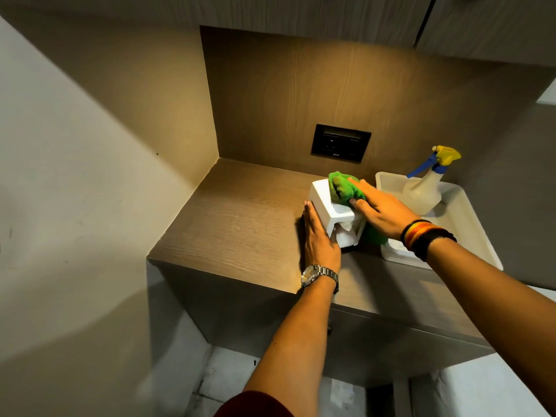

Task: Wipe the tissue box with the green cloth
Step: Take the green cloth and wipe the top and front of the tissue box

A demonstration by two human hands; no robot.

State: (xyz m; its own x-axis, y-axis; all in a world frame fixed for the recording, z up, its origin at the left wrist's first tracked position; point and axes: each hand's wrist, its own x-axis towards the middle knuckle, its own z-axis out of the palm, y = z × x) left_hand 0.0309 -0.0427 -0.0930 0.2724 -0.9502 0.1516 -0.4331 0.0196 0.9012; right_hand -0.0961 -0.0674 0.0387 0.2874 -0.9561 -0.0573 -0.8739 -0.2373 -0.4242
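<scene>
- The wooden counter (240,224) fills the middle of the frame. It sits in a corner nook, with a wood back wall and a dark wall socket (341,142) above the things.
- A white tray (469,224) sits on the counter at the right of the frame. A clear spray bottle (422,194) with a blue and yellow top stands in it.
- The white tissue box (323,207) stands on the counter in the middle of the frame, just left of the tray. Its long side runs from the person toward the back wall. The opening with a tissue in it faces the person.
- The right hand (382,212) comes in from the right and lies on top of the box. It is nearer the top of the box than the other hand is. Its grip is clenched on the green cloth (343,188), pressing it flat on the far top part of the box.
- I think the next rub goes along the long side of the box, from the back toward the person, since the near top looks bare.
- The left hand (319,239) lies flat against the left side of the box. Its grip is loose with straight fingers, holding nothing, just steadying the box.
- A green patch shows low between the box and the tray, but I cannot tell what it is.
- The right side and back of the box are hidden. The right hand covers part of the cloth. The near end of the tray is hidden by the right wrist.
</scene>
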